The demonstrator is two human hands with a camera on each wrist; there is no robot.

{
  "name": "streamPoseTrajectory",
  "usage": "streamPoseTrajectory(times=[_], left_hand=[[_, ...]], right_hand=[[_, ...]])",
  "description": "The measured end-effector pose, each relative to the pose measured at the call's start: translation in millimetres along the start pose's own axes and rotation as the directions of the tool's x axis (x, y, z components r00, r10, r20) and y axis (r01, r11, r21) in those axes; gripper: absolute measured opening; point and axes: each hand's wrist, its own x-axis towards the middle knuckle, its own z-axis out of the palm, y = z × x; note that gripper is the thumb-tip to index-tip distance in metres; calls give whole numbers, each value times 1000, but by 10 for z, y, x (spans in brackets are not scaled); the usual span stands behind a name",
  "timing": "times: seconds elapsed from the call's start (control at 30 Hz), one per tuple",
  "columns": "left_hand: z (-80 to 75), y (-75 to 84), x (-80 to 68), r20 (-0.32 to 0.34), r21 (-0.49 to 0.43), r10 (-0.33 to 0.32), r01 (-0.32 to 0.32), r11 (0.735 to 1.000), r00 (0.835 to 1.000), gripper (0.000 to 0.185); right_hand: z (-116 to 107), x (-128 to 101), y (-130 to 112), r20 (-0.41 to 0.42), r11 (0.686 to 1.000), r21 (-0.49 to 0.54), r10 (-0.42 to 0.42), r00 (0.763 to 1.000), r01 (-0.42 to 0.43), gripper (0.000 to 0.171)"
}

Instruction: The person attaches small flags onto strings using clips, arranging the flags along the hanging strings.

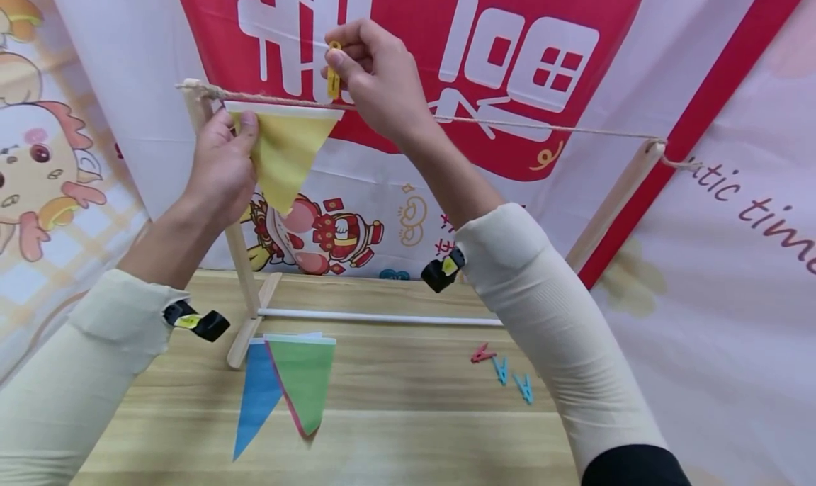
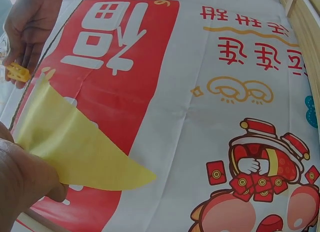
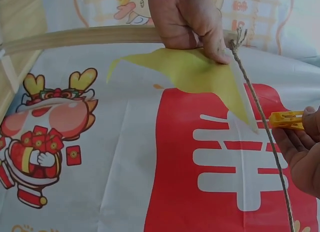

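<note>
Here, at the far left, I see my left hand (image 1: 223,161) up against the wooden post (image 1: 239,259) of the little rack, thumb and fingers pinching the upper left corner of the yellow pennant (image 1: 285,153). The pennant hangs point down with its white top band just under the twine (image 1: 510,125), near the left end of the line. Moving right, my right hand (image 1: 376,75) is above the pennant's right corner, fingers curled tight on a yellow clothespin (image 1: 333,71) that stands upright at the twine; the right wrist view shows the pin's tip right beside the cord, though I cannot tell whether it grips the band. The twine runs on rightward to the second wooden post (image 1: 615,202), which leans against the red and white backdrop (image 1: 510,47).

Down on the wooden table (image 1: 395,429), a blue pennant (image 1: 258,394) and a green pennant (image 1: 304,380) lie overlapping just in front of the rack's white crossbar (image 1: 382,317), and further right sit a red clothespin (image 1: 482,353) and two blue clothespins (image 1: 513,380), close together
</note>
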Motion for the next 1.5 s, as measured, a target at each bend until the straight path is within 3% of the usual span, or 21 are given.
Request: streamPoseTrajectory(times=[0.23,0.67,1.13,1.5], left_hand=[[-9,10,-6,-4,13,27,-27,1000,1000,47],[-1,5,-8,-13,34,-10,10,999,1000,50],[9,37,-25,-12,39,-23,24,999,1000,53],[12,34,-12,-25,0,-27,27,1000,999,54]], right_hand=[[187,68,-60,3,999,28,36,999,-36,29],[395,152,-91,-6,997,64,48,999,-48,23],[460,216,-138,8,994,12,106,994,-106,16],[504,234,-161,38,996,-22,85,996,-84,15]])
